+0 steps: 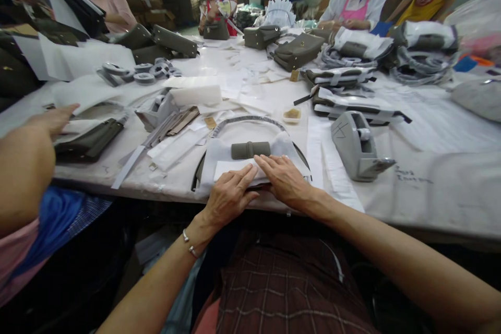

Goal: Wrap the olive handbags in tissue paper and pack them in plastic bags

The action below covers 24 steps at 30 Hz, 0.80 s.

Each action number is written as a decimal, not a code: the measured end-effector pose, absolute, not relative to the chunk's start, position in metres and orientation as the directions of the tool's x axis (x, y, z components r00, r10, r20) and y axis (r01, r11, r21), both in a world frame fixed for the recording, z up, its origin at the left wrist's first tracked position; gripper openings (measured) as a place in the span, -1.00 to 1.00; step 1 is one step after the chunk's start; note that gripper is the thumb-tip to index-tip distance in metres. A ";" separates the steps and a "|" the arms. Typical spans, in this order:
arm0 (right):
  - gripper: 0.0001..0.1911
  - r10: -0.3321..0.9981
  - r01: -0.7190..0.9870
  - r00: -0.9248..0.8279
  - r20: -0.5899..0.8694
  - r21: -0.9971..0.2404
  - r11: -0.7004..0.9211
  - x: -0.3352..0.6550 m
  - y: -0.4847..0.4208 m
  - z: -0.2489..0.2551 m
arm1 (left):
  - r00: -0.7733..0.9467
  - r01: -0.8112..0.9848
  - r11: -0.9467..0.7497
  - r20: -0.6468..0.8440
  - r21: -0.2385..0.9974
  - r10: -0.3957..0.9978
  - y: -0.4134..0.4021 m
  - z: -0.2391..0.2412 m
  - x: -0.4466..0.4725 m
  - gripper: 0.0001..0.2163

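Note:
A handbag wrapped in white sheet [223,150] lies at the table's front edge, its wrapped handle [250,119] arching away from me. On top sits a dark olive flap piece [250,150] with a band round its middle. My left hand [230,188] lies on the folded white paper [227,169] at the near side, fingers stretched out. Beside it, my right hand [284,180] rests flat on the same paper, fingers extended; the fingertips of both hands nearly meet. The right thumb is mostly hidden.
A grey tape dispenser [354,146] stands to the right, another [158,109] to the left. A small clear tray [291,115] lies beyond the bag. Wrapped bags [352,102] are at right. A co-worker's arm [27,156] reaches over a dark bag [90,141] at left.

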State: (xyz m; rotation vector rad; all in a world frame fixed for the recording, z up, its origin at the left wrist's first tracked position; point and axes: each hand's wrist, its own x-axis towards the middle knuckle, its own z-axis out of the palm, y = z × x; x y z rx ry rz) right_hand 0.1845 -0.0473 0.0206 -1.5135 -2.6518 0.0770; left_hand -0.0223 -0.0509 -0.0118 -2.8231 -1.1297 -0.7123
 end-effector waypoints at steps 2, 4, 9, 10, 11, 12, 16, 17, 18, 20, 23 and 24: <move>-0.49 0.843 0.837 -0.532 0.085 -0.098 0.538 0.188 -0.048 0.019 | 0.692 0.644 -0.762 0.371 0.070 0.619 -0.054 -0.010 -0.021 -0.54; -0.59 0.832 0.830 -0.546 0.095 -0.069 0.553 0.190 -0.049 0.018 | 0.726 0.653 -0.756 0.324 -0.044 0.607 -0.057 -0.008 -0.016 -0.55; -0.69 0.820 0.824 -0.564 0.094 0.003 0.567 0.190 -0.050 0.020 | 0.723 0.690 -0.657 0.249 -0.304 0.644 -0.062 -0.004 0.004 -0.60; -0.70 0.816 0.820 -0.570 0.096 0.008 0.572 0.190 -0.050 0.020 | 0.720 0.692 -0.645 0.242 -0.324 0.650 -0.062 -0.003 0.006 -0.60; -0.70 0.812 0.817 -0.575 0.099 0.013 0.577 0.191 -0.051 0.021 | 0.720 0.691 -0.641 0.240 -0.334 0.651 -0.062 -0.003 0.007 -0.60; -0.69 0.809 0.815 -0.578 0.106 0.019 0.580 0.192 -0.051 0.021 | 0.723 0.688 -0.642 0.242 -0.338 0.647 -0.060 -0.002 0.008 -0.60; -0.42 0.797 0.812 -0.583 0.158 0.062 0.581 0.195 -0.056 0.022 | 0.749 0.663 -0.679 0.287 -0.316 0.598 -0.050 -0.001 0.002 -0.62; -0.35 0.796 0.814 -0.579 0.176 0.078 0.575 0.196 -0.056 0.022 | 0.750 0.661 -0.683 0.308 -0.310 0.585 -0.047 -0.001 0.000 -0.63; -0.30 0.795 0.819 -0.573 0.199 0.097 0.566 0.196 -0.056 0.021 | 0.748 0.661 -0.685 0.330 -0.306 0.575 -0.044 0.000 -0.001 -0.63; -0.28 0.787 0.825 -0.565 0.248 0.139 0.548 0.196 -0.053 0.020 | 0.743 0.664 -0.683 0.365 -0.304 0.560 -0.038 0.003 -0.003 -0.63; -0.47 0.760 0.820 -0.572 0.308 0.198 0.537 0.196 -0.042 0.016 | 0.739 0.669 -0.674 0.378 -0.313 0.557 -0.032 0.009 -0.003 -0.62; -0.57 0.751 0.816 -0.578 0.320 0.212 0.538 0.197 -0.038 0.016 | 0.738 0.670 -0.673 0.376 -0.312 0.560 -0.031 0.011 -0.002 -0.62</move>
